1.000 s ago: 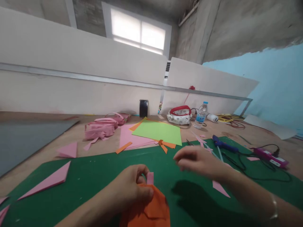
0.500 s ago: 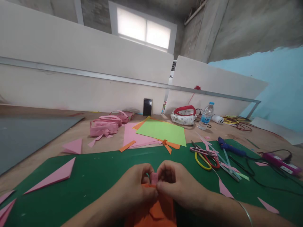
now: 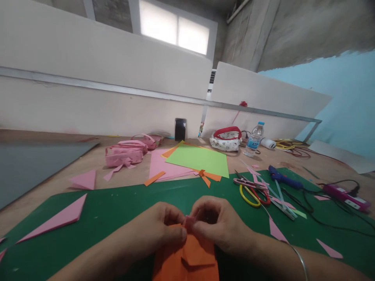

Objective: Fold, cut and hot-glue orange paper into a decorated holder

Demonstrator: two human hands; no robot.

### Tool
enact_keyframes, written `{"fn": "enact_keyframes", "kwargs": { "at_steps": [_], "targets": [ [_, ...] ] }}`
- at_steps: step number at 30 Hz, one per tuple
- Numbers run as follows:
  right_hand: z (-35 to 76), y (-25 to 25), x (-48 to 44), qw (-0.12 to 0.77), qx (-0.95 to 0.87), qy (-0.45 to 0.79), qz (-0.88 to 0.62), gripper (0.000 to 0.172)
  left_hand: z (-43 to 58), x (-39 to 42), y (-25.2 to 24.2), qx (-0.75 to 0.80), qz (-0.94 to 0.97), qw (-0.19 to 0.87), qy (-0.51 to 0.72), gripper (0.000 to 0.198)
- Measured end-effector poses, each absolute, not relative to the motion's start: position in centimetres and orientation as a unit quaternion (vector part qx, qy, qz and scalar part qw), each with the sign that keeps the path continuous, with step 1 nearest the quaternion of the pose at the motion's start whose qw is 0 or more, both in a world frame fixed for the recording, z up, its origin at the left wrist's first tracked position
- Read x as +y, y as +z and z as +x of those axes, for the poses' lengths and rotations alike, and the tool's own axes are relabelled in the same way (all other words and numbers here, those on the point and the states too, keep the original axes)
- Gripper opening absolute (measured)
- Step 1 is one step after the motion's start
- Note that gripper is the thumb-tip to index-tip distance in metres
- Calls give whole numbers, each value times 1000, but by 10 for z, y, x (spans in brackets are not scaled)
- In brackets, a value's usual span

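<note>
Both my hands meet low in the middle of the view, over a green cutting mat (image 3: 117, 210). My left hand (image 3: 159, 230) and my right hand (image 3: 219, 226) pinch a small pink paper piece (image 3: 188, 221) between their fingertips. It sits at the top edge of a folded orange paper shape (image 3: 190, 261), which lies under both hands. The fingers of each hand are curled and pressed together, hiding most of the pink piece.
Scissors with yellow and red handles (image 3: 253, 193) and a blue glue gun (image 3: 281, 179) lie on the mat at right. Green (image 3: 199, 160) and pink sheets, pink paper baskets (image 3: 124, 154), a water bottle (image 3: 254, 139), a pouch (image 3: 227, 140) and cables sit beyond. Pink triangles (image 3: 58, 218) lie left.
My right hand came back from the right side of the mat and joined the left hand on the pink piece. The pink piece now sits lower between the fingertips.
</note>
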State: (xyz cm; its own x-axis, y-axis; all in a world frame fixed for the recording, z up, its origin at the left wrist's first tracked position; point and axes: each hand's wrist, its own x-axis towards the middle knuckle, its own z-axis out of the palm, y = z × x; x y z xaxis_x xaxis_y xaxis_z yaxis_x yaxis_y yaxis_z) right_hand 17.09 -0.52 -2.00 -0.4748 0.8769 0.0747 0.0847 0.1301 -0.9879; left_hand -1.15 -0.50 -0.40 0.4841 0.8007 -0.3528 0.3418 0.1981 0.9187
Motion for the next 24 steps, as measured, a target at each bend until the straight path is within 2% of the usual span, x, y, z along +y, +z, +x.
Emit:
{"fn": "enact_keyframes", "kwargs": {
  "at_steps": [4, 10, 14, 17, 24],
  "targets": [
    [171, -14, -3, 377, -671, 520, -370, 12, -10, -2, -7, 464, 593, 631, 186, 20],
    [172, -12, 2, 336, -615, 596, -392, 7, -12, -5, -14, 472, 585, 633, 185, 16],
    [173, -13, 1, 340, -674, 541, -371, 17, -10, -7, -9, 482, 572, 640, 177, 12],
    [173, -13, -3, 347, -730, 456, -371, 27, -10, -7, -6, 477, 569, 647, 174, 19],
    [171, -16, -11, 347, -763, 359, -411, 24, -10, -4, -4, 449, 591, 649, 167, 32]
  ]
}}
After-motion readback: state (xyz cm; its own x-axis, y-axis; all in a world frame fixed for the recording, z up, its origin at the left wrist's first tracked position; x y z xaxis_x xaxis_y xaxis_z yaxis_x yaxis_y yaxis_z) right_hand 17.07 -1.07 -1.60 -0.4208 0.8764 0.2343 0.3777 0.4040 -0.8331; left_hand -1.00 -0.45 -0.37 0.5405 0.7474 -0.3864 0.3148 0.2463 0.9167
